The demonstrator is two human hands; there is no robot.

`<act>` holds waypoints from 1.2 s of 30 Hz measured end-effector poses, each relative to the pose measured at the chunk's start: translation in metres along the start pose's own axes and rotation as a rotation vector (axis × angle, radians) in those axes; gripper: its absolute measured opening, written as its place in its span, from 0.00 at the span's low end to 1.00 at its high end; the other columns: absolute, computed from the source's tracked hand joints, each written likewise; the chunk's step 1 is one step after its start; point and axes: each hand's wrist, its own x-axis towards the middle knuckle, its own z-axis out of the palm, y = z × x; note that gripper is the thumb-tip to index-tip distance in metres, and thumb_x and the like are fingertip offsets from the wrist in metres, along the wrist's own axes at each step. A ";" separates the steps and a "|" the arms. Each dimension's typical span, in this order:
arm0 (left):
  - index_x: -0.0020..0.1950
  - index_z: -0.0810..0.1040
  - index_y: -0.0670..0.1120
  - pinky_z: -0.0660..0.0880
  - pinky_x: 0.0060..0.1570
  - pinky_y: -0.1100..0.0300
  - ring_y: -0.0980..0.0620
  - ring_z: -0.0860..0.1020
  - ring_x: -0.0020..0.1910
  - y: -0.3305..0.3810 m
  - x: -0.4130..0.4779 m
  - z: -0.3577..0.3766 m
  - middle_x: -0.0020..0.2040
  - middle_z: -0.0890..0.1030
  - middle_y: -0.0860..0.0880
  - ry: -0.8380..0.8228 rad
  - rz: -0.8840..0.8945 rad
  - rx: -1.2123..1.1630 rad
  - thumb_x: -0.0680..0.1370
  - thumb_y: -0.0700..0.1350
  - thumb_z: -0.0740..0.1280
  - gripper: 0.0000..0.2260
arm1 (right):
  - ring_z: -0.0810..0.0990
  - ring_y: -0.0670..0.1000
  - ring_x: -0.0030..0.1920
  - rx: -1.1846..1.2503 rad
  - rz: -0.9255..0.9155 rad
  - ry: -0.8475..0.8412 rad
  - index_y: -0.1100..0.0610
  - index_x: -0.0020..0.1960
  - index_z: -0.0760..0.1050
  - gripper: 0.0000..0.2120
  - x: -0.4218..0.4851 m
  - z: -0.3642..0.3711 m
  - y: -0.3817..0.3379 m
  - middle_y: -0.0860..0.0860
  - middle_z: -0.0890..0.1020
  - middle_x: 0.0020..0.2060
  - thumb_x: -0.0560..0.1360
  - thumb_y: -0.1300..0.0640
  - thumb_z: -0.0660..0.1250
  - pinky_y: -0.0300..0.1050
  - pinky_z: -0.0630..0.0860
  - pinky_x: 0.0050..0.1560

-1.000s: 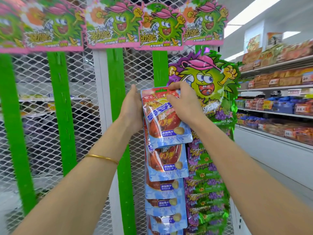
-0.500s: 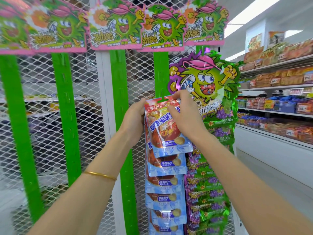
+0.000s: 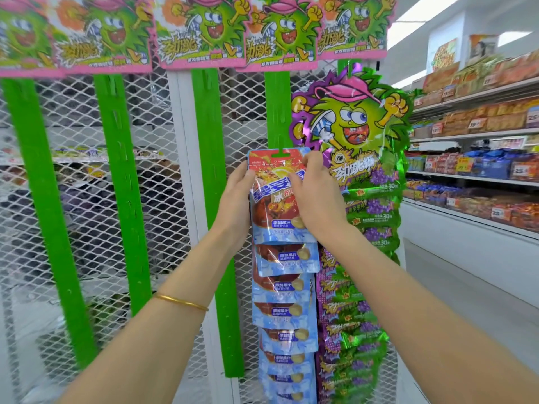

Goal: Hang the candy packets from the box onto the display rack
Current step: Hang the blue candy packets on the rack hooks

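A red-and-blue candy packet [image 3: 271, 199] hangs at the top of a green hanging strip [image 3: 276, 112] on the white mesh display rack [image 3: 145, 170]; a green tab pokes through its hang hole. My left hand [image 3: 237, 196] grips the packet's left edge. My right hand [image 3: 313, 193] pinches its top right corner, fingers over the front. Below it, several identical packets [image 3: 284, 290] hang in a column down the same strip. The box is out of view.
Three bare green strips [image 3: 116, 170] hang to the left on the mesh. A column of green-and-purple candy packets [image 3: 364, 228] hangs just right of my hands. Pink-and-green header cards [image 3: 201, 30] line the rack top. Stocked store shelves [image 3: 481, 176] and an aisle lie to the right.
Both hands lowered the top packet a little against the strip, and the green tab now shows through its hang hole. The camera moved closer to the rack.
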 end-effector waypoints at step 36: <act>0.65 0.69 0.41 0.73 0.58 0.51 0.51 0.75 0.50 -0.231 -0.323 -0.206 0.61 0.75 0.42 0.081 -0.747 0.751 0.72 0.46 0.66 0.23 | 0.79 0.59 0.51 -0.018 0.218 -1.157 0.56 0.64 0.64 0.17 -0.426 0.144 0.083 0.57 0.79 0.49 0.78 0.51 0.60 0.51 0.73 0.47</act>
